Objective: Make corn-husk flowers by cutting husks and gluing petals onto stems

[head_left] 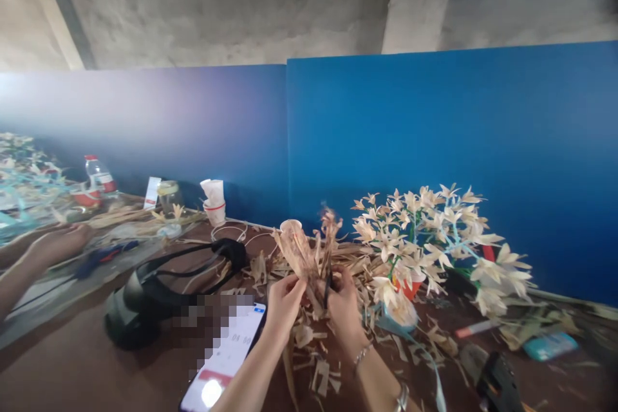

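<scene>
My left hand (284,304) is closed, pinching a dry corn husk (298,251) whose pale leaves fan upward. Close beside it, my right hand (344,299) is closed around a dark narrow tool that looks like scissors (329,283). The blades point up against the husk, and the handles are hidden by my fingers. Husk scraps (321,376) lie scattered under and around both hands. To the right stands a bunch of cream husk flowers (425,225) with light blue ribbon, in an orange-red pot (410,286).
A lit phone (232,351) lies by my left forearm, with a black headset (145,302) beyond it. Paper cups (215,206), a jar (170,196) and a bottle (100,174) stand toward the blue partition (434,122). Another person's hand (62,238) is at far left.
</scene>
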